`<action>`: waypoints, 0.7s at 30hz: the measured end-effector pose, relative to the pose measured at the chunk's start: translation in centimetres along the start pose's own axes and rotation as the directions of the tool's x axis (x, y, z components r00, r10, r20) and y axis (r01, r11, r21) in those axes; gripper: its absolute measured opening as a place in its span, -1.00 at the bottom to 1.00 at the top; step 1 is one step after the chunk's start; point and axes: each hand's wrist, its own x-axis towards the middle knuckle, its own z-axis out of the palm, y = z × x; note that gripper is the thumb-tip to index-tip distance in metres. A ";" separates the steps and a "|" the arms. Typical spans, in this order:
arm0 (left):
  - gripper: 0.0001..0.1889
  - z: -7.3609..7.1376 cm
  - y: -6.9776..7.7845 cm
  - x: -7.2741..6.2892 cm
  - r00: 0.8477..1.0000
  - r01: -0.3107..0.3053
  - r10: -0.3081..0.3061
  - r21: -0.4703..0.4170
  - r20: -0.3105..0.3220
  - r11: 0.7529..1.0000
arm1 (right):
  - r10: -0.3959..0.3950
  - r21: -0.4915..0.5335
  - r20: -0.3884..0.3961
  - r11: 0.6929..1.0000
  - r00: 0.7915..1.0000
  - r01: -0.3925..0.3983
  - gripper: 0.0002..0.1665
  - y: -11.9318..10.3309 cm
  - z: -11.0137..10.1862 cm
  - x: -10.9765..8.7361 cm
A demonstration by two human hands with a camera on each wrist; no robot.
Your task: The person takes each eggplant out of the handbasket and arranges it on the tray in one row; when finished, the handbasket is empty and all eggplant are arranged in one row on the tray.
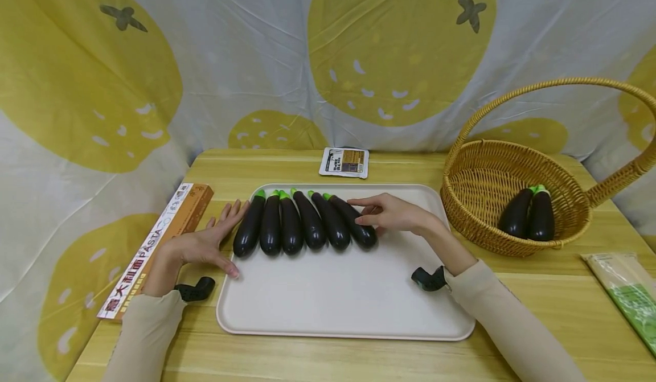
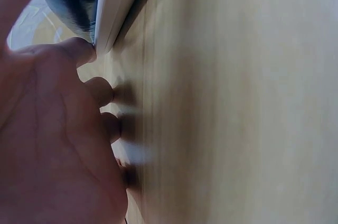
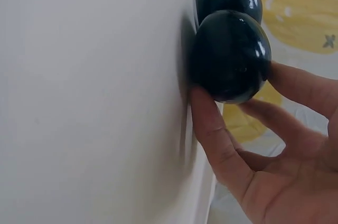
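Observation:
Several dark purple eggplants with green stem ends lie side by side in a row on a white tray (image 1: pixel 348 296). At the right end of the row, my right hand (image 1: pixel 394 214) holds the last eggplant (image 1: pixel 353 222) between thumb and fingers. In the right wrist view, the fingers sit on both sides of that eggplant's rounded end (image 3: pixel 229 57). My left hand (image 1: pixel 210 244) is spread at the tray's left edge, beside the leftmost eggplant (image 1: pixel 249 225), and holds nothing. The left wrist view shows its fingers (image 2: pixel 97 92) close to the wooden table, next to the tray's side.
A wicker basket (image 1: pixel 512 239) with a tall handle stands at the right, two eggplants (image 1: pixel 540 217) inside. A pasta box (image 1: pixel 154 239) lies left of the tray. Behind the tray is a small flat packet (image 1: pixel 344 162). A green and white bag (image 1: pixel 625 291) lies far right.

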 end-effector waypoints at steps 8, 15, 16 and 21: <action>0.57 -0.1 0.2 0.0 1.000 0.000 0.000 0.006 -0.002 1.000 | 0.002 0.008 -0.004 1.000 1.000 -0.002 -0.31 0.1 -0.1 0.1; 0.57 0.0 0.3 0.0 1.000 0.005 -0.005 -0.001 0.000 1.000 | -0.008 0.032 -0.003 0.999 1.000 0.008 -0.30 0.3 -0.3 -0.2; 0.57 0.0 0.3 0.0 1.000 0.006 -0.006 -0.002 0.000 1.000 | -0.009 0.035 -0.005 0.999 1.000 0.009 -0.30 0.3 -0.4 -0.3; 0.57 0.0 0.2 -0.1 1.000 0.008 -0.008 -0.001 0.001 1.000 | -0.033 0.003 -0.030 0.999 0.999 0.033 -0.29 0.0 -1.3 -1.7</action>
